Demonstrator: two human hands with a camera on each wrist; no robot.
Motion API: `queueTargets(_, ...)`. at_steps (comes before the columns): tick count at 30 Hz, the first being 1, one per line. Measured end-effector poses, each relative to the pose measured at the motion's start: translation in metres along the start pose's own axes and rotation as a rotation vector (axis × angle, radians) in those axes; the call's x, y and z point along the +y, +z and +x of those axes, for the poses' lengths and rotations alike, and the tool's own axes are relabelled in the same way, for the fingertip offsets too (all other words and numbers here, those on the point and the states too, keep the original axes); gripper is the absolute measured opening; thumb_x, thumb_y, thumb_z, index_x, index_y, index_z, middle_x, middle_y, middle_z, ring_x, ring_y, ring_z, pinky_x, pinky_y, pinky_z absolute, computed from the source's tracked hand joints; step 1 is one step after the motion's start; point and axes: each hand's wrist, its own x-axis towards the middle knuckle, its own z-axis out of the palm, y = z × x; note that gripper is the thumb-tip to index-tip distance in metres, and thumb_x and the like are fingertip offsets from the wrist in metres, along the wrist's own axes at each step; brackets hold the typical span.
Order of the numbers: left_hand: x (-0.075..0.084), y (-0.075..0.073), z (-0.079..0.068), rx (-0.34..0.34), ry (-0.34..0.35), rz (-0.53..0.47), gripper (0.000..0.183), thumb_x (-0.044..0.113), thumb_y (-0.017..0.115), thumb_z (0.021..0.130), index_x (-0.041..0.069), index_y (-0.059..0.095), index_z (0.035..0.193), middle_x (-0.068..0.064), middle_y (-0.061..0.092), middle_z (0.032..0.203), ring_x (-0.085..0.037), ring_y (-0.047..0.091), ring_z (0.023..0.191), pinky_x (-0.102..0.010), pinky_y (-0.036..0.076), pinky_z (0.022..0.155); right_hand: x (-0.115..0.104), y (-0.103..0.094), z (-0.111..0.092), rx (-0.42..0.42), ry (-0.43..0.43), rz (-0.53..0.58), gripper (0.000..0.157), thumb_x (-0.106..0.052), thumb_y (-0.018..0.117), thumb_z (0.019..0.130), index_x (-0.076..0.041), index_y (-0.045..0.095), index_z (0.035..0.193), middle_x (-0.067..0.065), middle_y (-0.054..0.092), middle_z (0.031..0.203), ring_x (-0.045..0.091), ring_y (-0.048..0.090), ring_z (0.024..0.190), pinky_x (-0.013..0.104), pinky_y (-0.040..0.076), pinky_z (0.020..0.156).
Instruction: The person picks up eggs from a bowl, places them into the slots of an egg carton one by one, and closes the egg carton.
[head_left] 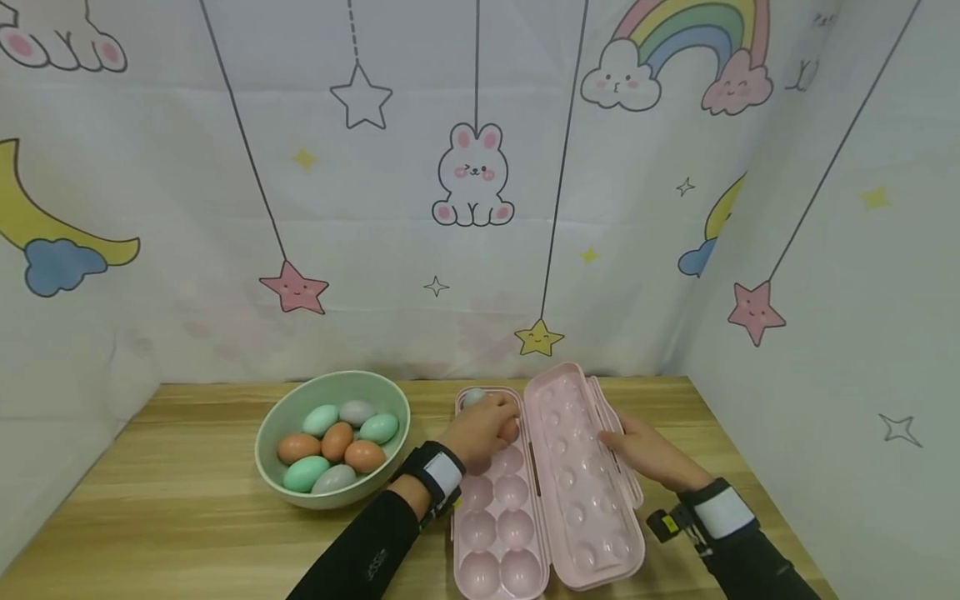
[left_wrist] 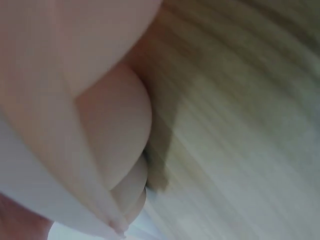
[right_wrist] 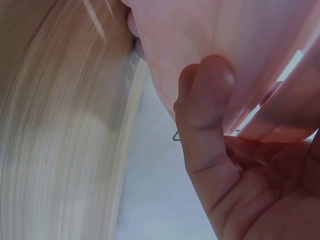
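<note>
A pink egg box (head_left: 536, 521) lies open on the table, its cups to the left and its dimpled lid (head_left: 581, 483) folded out to the right. My left hand (head_left: 480, 432) is at the far cups, fingers curled over a brown egg (head_left: 510, 431) that is mostly hidden. Just beyond that hand, a grey egg (head_left: 474, 397) sits in the far left cup. With thumb and fingers my right hand (head_left: 651, 450) grips the lid's right edge; in the right wrist view the thumb (right_wrist: 212, 95) presses on the pink plastic.
Left of the egg box stands a pale green bowl (head_left: 270, 467) holding several brown, grey and mint-green eggs (head_left: 306, 473). The wooden table (head_left: 165, 533) meets a patterned cloth backdrop (head_left: 375, 333) at the back and a cloth side on the right.
</note>
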Motion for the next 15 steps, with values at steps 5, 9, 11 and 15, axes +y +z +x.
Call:
queueTargets(5, -0.0018, 0.0018, 0.0010, 0.009, 0.032, 0.047, 0.045, 0.017, 0.073, 0.082, 0.018, 0.060, 0.125, 0.000, 0.052, 0.125, -0.018, 0.051, 0.110, -0.030, 0.042, 0.090, -0.0009, -0.0003, -0.0003, 0.006, 0.005, -0.014, 0.055, -0.012, 0.039, 0.101, 0.010, 0.023, 0.149, 0.030, 0.039, 0.141, 0.039, 0.048, 0.121, 0.046, 0.045, 0.090)
queueTargets(9, -0.0027, 0.0029, 0.0020, 0.017, 0.057, 0.070, 0.043, 0.017, 0.072, 0.082, 0.017, 0.061, 0.124, 0.000, 0.053, 0.121, -0.018, 0.052, 0.107, -0.030, 0.042, 0.089, -0.0009, -0.0004, -0.0006, 0.007, 0.009, -0.011, 0.055, -0.011, 0.039, 0.101, 0.010, 0.022, 0.149, 0.030, 0.039, 0.141, 0.038, 0.049, 0.121, 0.045, 0.045, 0.090)
queueTargets(11, -0.0029, 0.0031, 0.0026, 0.021, 0.065, 0.072, 0.042, 0.017, 0.072, 0.082, 0.017, 0.062, 0.123, 0.000, 0.053, 0.119, -0.018, 0.053, 0.105, -0.030, 0.043, 0.088, -0.0007, -0.0004, -0.0006, 0.008, 0.011, -0.009, 0.055, -0.011, 0.039, 0.101, 0.010, 0.022, 0.149, 0.030, 0.039, 0.141, 0.038, 0.049, 0.120, 0.045, 0.046, 0.090)
queueTargets(15, -0.0024, 0.0031, 0.0025, 0.017, 0.066, 0.070, 0.043, 0.016, 0.072, 0.082, 0.016, 0.062, 0.124, -0.001, 0.053, 0.121, -0.018, 0.053, 0.107, -0.031, 0.042, 0.091, 0.0000, -0.0001, -0.0007, 0.010, 0.010, -0.007, 0.055, -0.011, 0.039, 0.101, 0.010, 0.022, 0.149, 0.030, 0.039, 0.141, 0.038, 0.049, 0.120, 0.045, 0.046, 0.090)
